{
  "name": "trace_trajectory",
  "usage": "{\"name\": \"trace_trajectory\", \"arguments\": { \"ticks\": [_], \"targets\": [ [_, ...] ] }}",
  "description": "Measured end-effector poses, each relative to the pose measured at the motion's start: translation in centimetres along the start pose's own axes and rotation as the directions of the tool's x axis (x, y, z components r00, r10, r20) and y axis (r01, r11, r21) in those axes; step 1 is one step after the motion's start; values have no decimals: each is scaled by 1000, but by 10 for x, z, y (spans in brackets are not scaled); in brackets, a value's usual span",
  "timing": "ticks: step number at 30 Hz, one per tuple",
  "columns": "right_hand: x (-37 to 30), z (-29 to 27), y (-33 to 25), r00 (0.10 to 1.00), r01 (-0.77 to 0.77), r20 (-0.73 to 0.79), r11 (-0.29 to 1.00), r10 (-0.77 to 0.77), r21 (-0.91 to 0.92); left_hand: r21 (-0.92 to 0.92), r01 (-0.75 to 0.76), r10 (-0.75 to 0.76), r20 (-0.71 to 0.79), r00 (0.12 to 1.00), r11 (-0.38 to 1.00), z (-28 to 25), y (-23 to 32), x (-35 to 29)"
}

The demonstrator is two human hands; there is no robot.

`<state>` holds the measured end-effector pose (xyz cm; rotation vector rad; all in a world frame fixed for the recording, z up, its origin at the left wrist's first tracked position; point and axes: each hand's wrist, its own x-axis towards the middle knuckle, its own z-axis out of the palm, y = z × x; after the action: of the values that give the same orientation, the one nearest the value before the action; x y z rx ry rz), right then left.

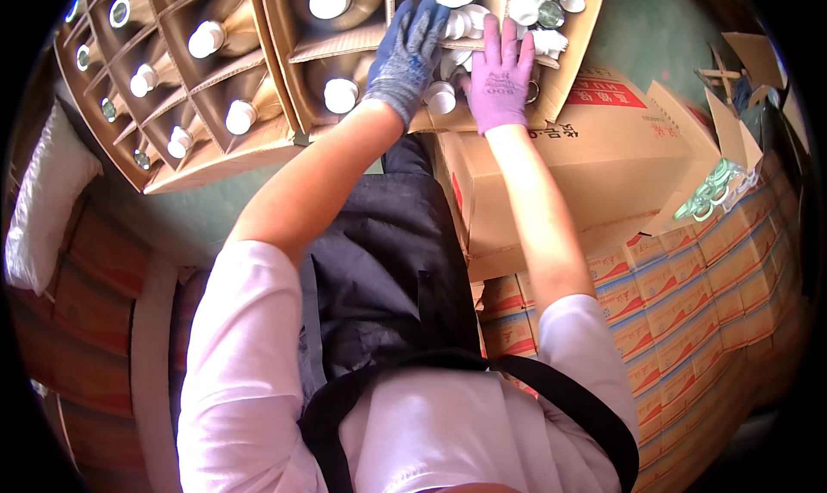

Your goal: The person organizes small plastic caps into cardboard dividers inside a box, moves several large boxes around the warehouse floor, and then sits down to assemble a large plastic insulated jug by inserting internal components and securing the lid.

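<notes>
My left hand, in a blue-grey knitted glove, reaches into an open cardboard carton with its fingers stretched out together, beside a pile of loose white caps. In a purple glove, my right hand lies over the same pile, fingers straight and apart. Neither hand visibly holds anything; what is under the palms is hidden. Left of my left hand stand white-capped bottles, one capped bottle close to my wrist and another farther away. A loose white cap lies between my hands.
A divided carton at the left holds several bottles, some white-capped. A closed carton lies below my right hand. Stacked printed cartons fill the right side, near green and clear plastic rings. A white sack stands far left.
</notes>
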<state>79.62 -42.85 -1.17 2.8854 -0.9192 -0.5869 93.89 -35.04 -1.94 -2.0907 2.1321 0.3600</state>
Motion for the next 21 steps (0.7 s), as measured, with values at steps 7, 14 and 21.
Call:
{"name": "trace_trajectory", "arguments": {
  "ticks": [7,14,21],
  "targets": [
    [-12,-27,3,996,9,-83,948,18,318,-459,57,-175,-219,960,886,33,-8,-1],
    [-58,-75,-11,807,-278,397,-311,437,909,-912,-70,-232,-177,957,405,-51,-50,-97],
    [45,-140,-158,924,-297,379,-539,45,788,-936,140,-900,351,258,-324,-15,-146,-263]
  ]
}}
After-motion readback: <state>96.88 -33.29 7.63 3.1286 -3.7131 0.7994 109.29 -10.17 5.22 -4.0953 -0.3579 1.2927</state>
